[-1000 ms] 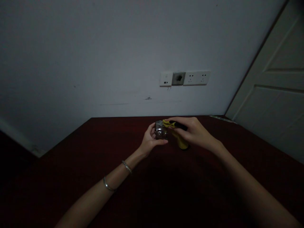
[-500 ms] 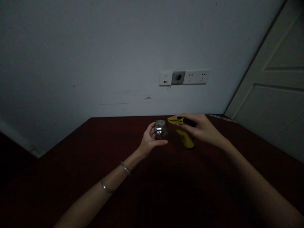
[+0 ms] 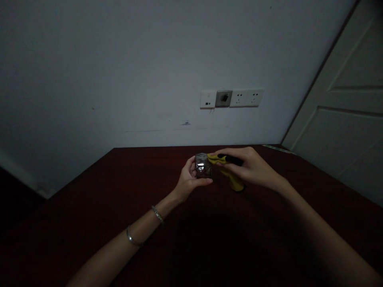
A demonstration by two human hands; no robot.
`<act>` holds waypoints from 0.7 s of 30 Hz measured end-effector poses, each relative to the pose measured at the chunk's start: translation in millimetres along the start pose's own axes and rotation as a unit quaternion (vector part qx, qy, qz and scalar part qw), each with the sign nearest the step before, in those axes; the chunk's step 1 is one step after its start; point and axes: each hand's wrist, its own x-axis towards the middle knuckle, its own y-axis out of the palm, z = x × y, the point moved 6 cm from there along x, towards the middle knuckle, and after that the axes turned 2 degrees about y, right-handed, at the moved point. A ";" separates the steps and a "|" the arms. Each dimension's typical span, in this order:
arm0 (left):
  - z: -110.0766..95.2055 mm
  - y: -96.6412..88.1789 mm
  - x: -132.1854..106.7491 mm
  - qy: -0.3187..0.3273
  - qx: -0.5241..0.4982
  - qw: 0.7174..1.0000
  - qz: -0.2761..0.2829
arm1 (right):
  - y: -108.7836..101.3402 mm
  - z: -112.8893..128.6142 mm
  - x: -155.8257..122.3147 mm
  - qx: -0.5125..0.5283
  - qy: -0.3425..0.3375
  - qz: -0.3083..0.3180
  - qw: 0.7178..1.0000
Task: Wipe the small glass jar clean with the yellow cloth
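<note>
My left hand (image 3: 186,181) is closed around a small, dark block in shiny clear wrapping (image 3: 204,169), with the thumb along its lower edge. What is inside the wrapping is too dim to make out. Pinched in my right hand (image 3: 250,166) is a yellow-and-black cloth (image 3: 235,182), part of it hanging down below the fingers. The folded front end of the cloth reaches the block's upper right side and appears to touch it. Both hands are held over a dark red table (image 3: 143,171).
A pale wall (image 3: 104,71) rises behind the table, with a row of sockets and a switch (image 3: 231,98) on it. At the right stands a white panelled door (image 3: 350,131). A thin flat strip (image 3: 278,149) lies along the table's back right edge.
My right hand has moved left and slightly down, bringing the cloth from beside the wrapped block up against it. My left hand has stayed nearly still with the block.
</note>
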 end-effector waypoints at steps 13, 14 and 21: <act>-0.7 0.2 -3.0 -0.003 0.006 1.000 -0.014 | -7.6 -7.4 0.3 0.001 0.022 -0.037 0.999; -1.5 0.6 -3.2 0.001 0.006 1.000 -0.015 | -6.0 -9.1 0.7 0.003 0.020 -0.043 0.999; -0.9 -1.0 -1.3 0.011 0.020 0.999 -0.024 | 0.4 0.6 -0.2 0.012 -0.007 -0.006 1.000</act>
